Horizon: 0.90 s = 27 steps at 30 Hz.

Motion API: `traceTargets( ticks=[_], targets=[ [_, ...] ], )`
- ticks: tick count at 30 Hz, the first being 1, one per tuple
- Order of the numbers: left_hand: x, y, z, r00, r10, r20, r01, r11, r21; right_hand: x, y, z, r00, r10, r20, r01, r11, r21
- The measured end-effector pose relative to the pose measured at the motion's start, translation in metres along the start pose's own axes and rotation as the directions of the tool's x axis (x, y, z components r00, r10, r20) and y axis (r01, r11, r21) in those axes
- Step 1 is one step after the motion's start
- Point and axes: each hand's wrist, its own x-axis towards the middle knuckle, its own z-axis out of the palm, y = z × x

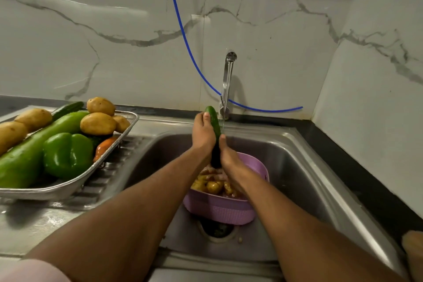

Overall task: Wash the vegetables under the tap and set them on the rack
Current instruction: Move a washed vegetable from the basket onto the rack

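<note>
A home kitchen: a stainless-steel sink (297, 167) with wall tap (226, 84) sits below marble-patterned wall tiles (114, 30), a metal rack (109, 155) of vegetables on its draining board (109, 181).

Both hands' fingers (207, 119) grip a cucumber (214, 121) beneath the tap (226, 84).

Steel sink unit (304, 167) with metal rack (109, 144) on its ribbed drainboard (109, 178), lilac basket (219, 209) in its basin.

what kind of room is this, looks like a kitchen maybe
Most likely a home kitchen: a steel sink with a wall tap against marble-look tiles, a rack of vegetables on the drainboard, and both hands holding a cucumber by the tap.
</note>
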Motion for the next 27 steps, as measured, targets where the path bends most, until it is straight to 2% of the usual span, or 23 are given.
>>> traceTargets(
  ticks=[3,5,9,11,13,15,17,20,22,23,25,27],
  targets=[
    [0.006,0.003,-0.005,0.995,-0.093,0.027,0.096,0.984,-0.148,0.006,0.0,0.0,0.997,-0.034,-0.074,0.026,0.994,-0.11],
    [0.005,0.006,-0.007,0.991,-0.111,0.074,0.125,0.962,-0.243,0.008,-0.001,-0.001,0.995,-0.007,-0.1,-0.004,0.994,-0.111],
    [0.001,0.012,0.001,0.985,-0.087,0.146,0.127,0.948,-0.29,0.006,-0.002,-0.01,0.99,0.129,-0.065,-0.122,0.988,0.091],
    [-0.003,0.017,0.006,0.987,-0.049,0.154,0.094,0.95,-0.297,0.007,-0.004,-0.013,0.99,0.137,-0.045,-0.128,0.978,0.165],
    [-0.003,0.018,0.009,0.992,-0.017,0.128,0.056,0.95,-0.309,0.013,-0.006,-0.012,0.986,0.11,-0.126,-0.087,0.981,0.174],
    [-0.001,0.016,0.011,0.997,0.039,0.07,-0.017,0.954,-0.298,0.02,-0.004,-0.009,0.951,-0.014,-0.308,0.034,0.998,0.059],
    [-0.002,0.016,0.011,0.998,0.068,-0.013,-0.068,0.958,-0.28,0.022,-0.004,-0.008,0.871,-0.232,-0.432,0.177,0.97,-0.165],
    [0.0,0.014,0.007,0.992,0.035,-0.125,-0.074,0.945,-0.319,0.022,-0.004,-0.012,0.722,-0.513,-0.464,0.343,0.848,-0.404],
    [0.001,0.009,0.003,0.986,-0.009,-0.168,-0.052,0.934,-0.353,0.022,-0.001,-0.014,0.647,-0.62,-0.443,0.367,0.763,-0.531],
    [0.002,0.009,0.002,0.982,-0.014,-0.19,-0.056,0.932,-0.358,0.023,-0.001,-0.014,0.633,-0.653,-0.415,0.371,0.727,-0.578],
    [0.001,0.007,-0.001,0.973,0.012,-0.229,-0.087,0.942,-0.323,0.028,0.0,-0.011,0.698,-0.623,-0.354,0.365,0.733,-0.574],
    [0.004,0.006,-0.004,0.972,0.067,-0.227,-0.124,0.961,-0.248,0.032,-0.003,-0.007,0.828,-0.456,-0.326,0.314,0.859,-0.404]
  ],
)
